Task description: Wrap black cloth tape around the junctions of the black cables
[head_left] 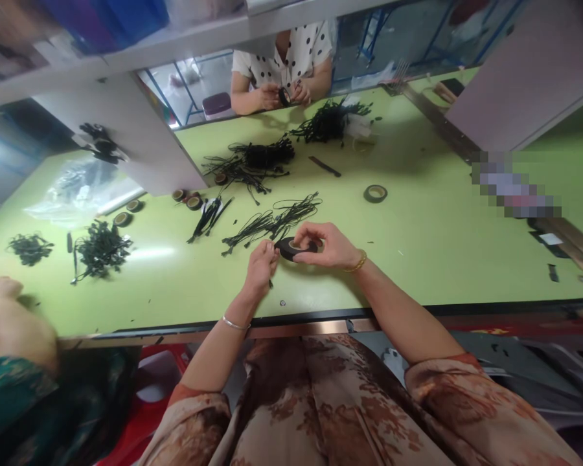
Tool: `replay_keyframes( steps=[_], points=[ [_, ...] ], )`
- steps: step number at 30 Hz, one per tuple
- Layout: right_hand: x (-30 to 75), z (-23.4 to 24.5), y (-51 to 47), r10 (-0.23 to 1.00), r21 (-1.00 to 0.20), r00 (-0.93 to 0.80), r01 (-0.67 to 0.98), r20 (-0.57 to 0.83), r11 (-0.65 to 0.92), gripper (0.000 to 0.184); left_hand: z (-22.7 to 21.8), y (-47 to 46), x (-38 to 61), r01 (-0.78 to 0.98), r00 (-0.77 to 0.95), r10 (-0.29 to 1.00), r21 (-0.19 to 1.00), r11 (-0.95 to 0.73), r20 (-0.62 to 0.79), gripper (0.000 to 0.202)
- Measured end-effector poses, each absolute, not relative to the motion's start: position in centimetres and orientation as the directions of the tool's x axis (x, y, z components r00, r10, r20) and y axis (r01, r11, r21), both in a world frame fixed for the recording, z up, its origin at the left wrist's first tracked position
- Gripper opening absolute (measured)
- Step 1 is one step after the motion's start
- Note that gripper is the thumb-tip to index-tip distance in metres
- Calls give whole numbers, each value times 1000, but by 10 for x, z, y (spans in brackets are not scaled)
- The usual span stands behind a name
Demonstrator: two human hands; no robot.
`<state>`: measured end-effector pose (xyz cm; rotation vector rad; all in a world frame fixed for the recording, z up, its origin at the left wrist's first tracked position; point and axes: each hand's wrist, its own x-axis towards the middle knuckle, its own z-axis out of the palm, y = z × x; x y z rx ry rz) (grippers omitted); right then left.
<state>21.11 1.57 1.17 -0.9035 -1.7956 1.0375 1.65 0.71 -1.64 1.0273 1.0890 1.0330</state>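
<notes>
My right hand grips a roll of black tape, its thumb and fingers around the near side and the core. Close against the roll's left edge, my left hand is closed in a pinch. A small dark end pokes out below its fingers, but what they hold is mostly hidden. Just beyond both hands lies a loose bundle of thin black cables on the green table. Another tape roll rests flat to the right, farther back.
More black cable heaps lie at left and toward the back. Several tape rolls sit near a white upright panel. Across the table a co-worker holds a tape roll. Another person's arm reaches in at left.
</notes>
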Motion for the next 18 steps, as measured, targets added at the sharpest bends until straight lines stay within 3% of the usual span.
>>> replay_keyframes(
  steps=[3, 7, 10, 12, 15, 18],
  points=[
    [208, 13, 14, 859, -835, -382, 297, 341, 463, 31, -11, 9, 13, -268, 242, 932, 904, 332, -271, 49],
    [205, 12, 15, 863, -802, -386, 370, 326, 468, 37, -11, 9, 9, -260, 244, 953, 935, 243, -180, 49],
    [205, 5, 18, 875, -878, -425, 294, 234, 378, 47, -16, 9, 7, -62, 164, 986, 998, -16, 26, 40],
    [206, 0, 22, 881, -956, -443, 147, 165, 253, 50, -19, 8, 6, 135, 149, 968, 965, -224, 204, 33],
    [207, -5, 29, 930, -995, -361, -100, 63, 29, 42, -23, 6, 6, 349, 231, 869, 797, -493, 437, 23],
    [207, -5, 33, 953, -973, -298, -197, -57, -120, 45, -26, 4, 6, 441, 418, 705, 550, -709, 573, 20]
  ],
)
